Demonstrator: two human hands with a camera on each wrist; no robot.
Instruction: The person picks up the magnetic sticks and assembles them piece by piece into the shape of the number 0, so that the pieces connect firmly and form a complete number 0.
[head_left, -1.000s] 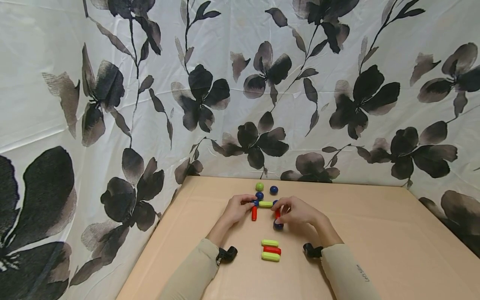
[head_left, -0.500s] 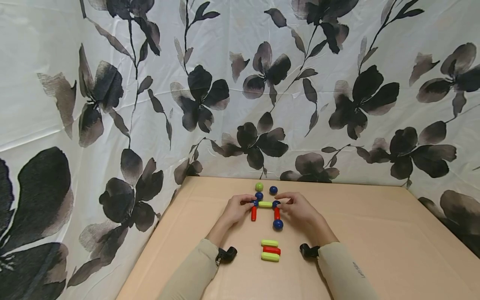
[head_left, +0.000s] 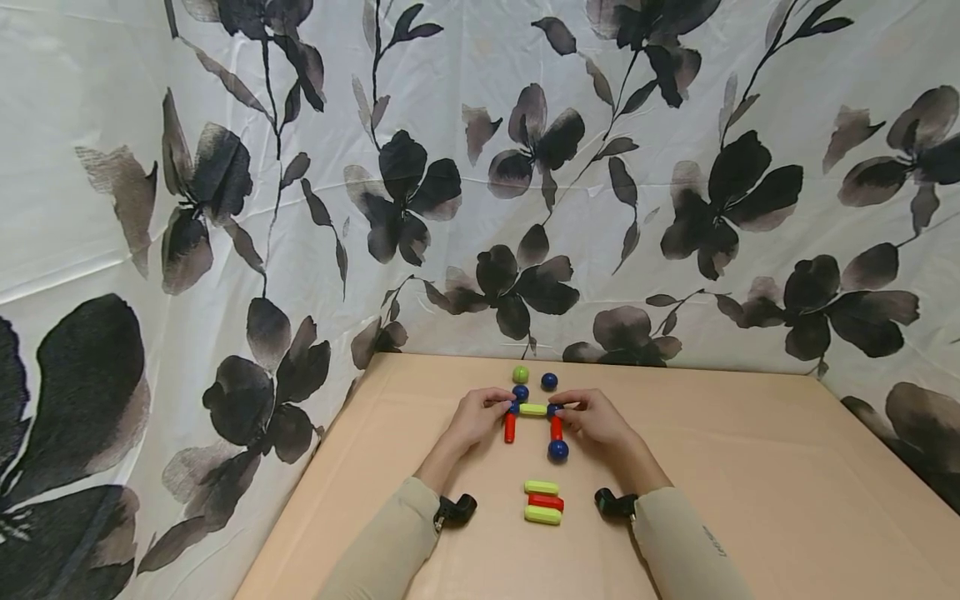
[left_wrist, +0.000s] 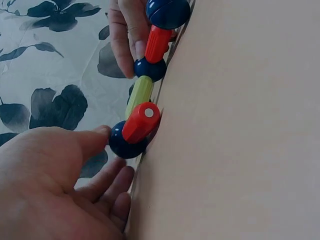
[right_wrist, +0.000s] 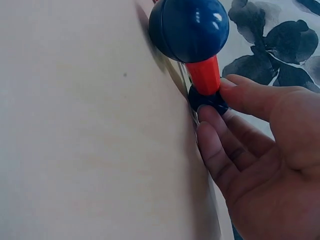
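Spare sticks [head_left: 542, 502]: three are laid side by side on the worktop [head_left: 750, 467], nearest the person.
Stick-and-ball frame [head_left: 534, 410]: it lies flat between both hands.
Left hand [head_left: 476, 417]: the left corner ball [left_wrist: 126, 142] is pinched by its fingers [left_wrist: 95, 137].
Right hand [head_left: 600, 418]: the right corner ball [right_wrist: 207, 100] seems to be pinched too.
Risk: a hard squeeze could pop the joints apart.
Loose balls [head_left: 521, 374]: they could be bumped and rolled away.

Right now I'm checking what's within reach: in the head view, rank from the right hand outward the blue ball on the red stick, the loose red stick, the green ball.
1. Blue ball, just beside the right hand.
2. Loose red stick, nearer the person, between two green sticks.
3. Green ball, far side, toward the curtain.
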